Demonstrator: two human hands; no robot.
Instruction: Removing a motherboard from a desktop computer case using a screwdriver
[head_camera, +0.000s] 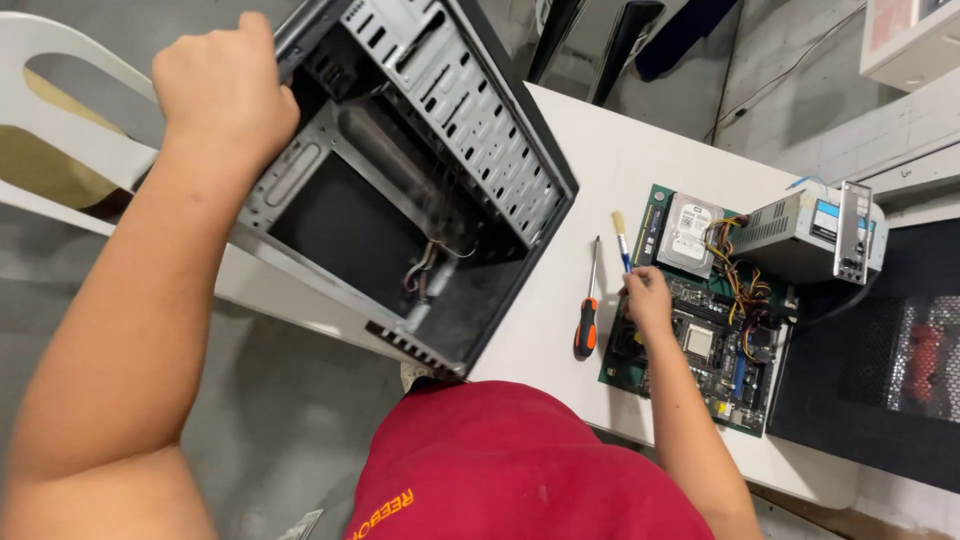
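Already we held the emptied computer case (420, 190) by our left hand (222, 85) off the desk's (600, 170) edge; our right hand (648, 295) pinched a brush (621, 240) beside the removed motherboard (720, 340).

Left hand (222, 85) grips case (420, 180) (right hand (648, 295) holds brush (621, 240)).

A single head-worn camera looks steeply down from above the person's own red-clothed lap, close over the work. It faces the white desk (600, 180), whose near edge runs slantwise across the frame, with grey floor at the left and the desk's far right corner toward the top.
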